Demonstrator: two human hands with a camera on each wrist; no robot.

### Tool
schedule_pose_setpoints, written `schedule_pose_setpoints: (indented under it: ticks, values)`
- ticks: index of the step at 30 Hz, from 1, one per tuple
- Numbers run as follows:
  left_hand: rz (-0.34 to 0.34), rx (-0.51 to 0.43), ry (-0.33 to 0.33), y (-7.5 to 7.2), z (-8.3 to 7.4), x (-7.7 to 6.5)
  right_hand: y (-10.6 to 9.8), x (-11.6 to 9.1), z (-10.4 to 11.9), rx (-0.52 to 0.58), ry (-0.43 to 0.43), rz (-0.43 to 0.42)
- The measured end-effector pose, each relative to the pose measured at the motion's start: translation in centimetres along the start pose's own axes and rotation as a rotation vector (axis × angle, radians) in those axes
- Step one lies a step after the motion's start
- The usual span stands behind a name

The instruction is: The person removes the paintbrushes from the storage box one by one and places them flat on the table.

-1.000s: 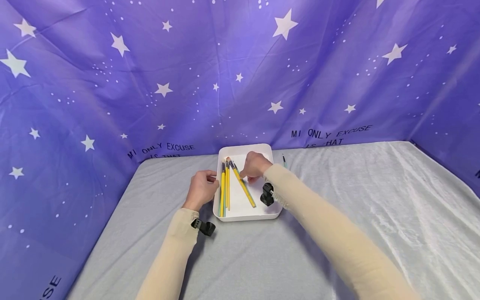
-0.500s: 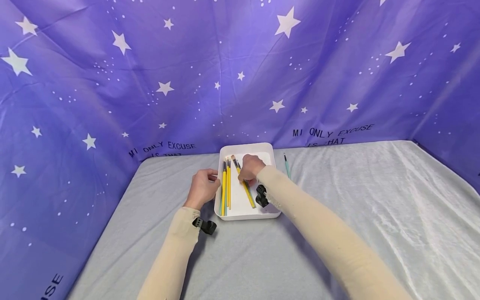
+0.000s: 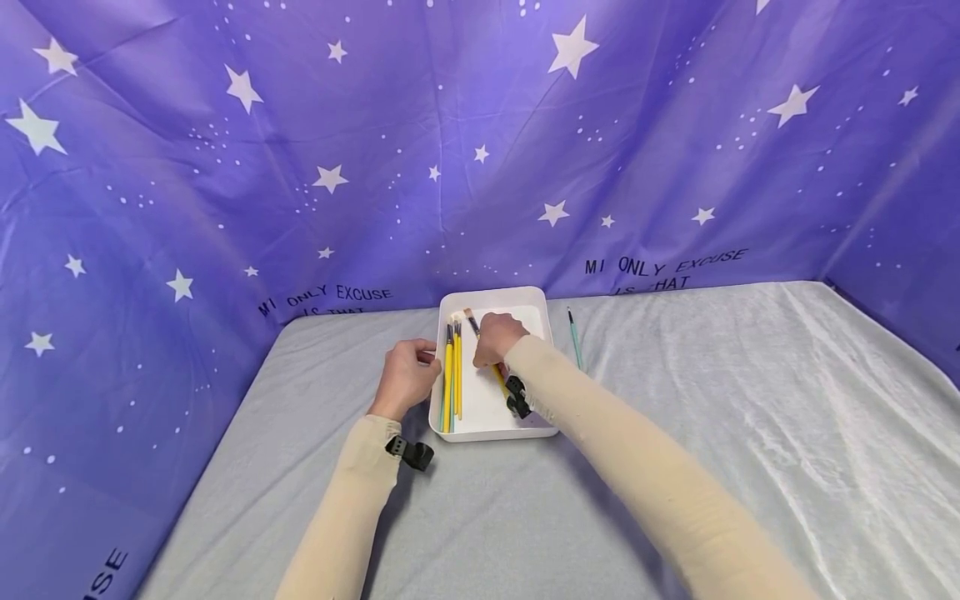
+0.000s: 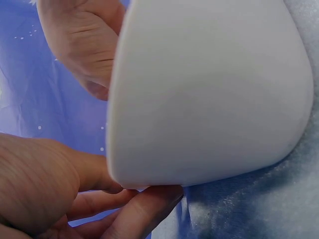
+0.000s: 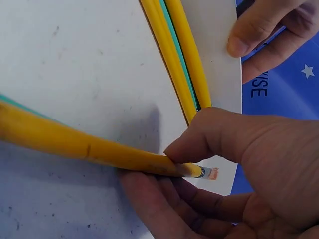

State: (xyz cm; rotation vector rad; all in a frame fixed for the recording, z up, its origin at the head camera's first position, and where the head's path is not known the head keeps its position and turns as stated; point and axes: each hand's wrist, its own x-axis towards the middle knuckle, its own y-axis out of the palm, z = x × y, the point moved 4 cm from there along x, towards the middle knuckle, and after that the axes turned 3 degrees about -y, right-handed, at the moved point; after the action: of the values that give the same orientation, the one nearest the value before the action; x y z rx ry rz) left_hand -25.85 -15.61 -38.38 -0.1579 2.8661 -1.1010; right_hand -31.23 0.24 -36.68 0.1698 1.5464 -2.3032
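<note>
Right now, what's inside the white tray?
Yellow and turquoise brushes at left, another yellow brush pinched by the right hand, a turquoise handle beside it. What lies under that hand is hidden.

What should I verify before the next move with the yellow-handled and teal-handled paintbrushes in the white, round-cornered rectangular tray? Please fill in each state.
1. Right hand grips the slanting yellow-handled paintbrush: ok, pinched between thumb and fingers.
2. Left hand is on the white, round-cornered rectangular tray: ok, at its left side.
3. Yellow- and teal-handled paintbrushes along the left wall lie side by side: ok.
4. Thin teal handle beside the gripped brush is also held: cannot tell, largely hidden.
5. All paintbrushes are inside the tray: not ok, one slim teal-handled paintbrush lies outside, right of it, on the grey cloth.
</note>
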Motion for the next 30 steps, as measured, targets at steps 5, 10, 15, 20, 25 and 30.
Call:
schedule_pose_setpoints:
  ticks: [5, 10, 15, 20, 25, 30]
  values:
    - [-0.005, 0.000, 0.013, 0.0, 0.1, 0.0, 0.0, 0.0, -0.3, 0.030, 0.000, 0.016]
    - [-0.001, 0.000, 0.011, 0.0, 0.1, 0.0, -0.4, -0.1, -0.7, 0.120, 0.021, 0.039]
    - [0.002, -0.004, 0.006, 0.0, 0.1, -0.1, -0.9, -0.5, -0.8, 0.196, 0.032, 0.055]
    - [0.006, -0.011, 0.002, -0.1, 0.1, -0.2, -1.3, -1.1, -1.4, 0.232, 0.029, 0.069]
    - [0.011, -0.017, 0.002, 0.0, 0.0, -0.2, -2.1, -1.7, -2.0, 0.291, 0.018, 0.059]
    - [0.009, -0.011, 0.011, -0.1, 0.0, -0.3, -2.9, -2.2, -2.8, 0.319, 0.005, 0.047]
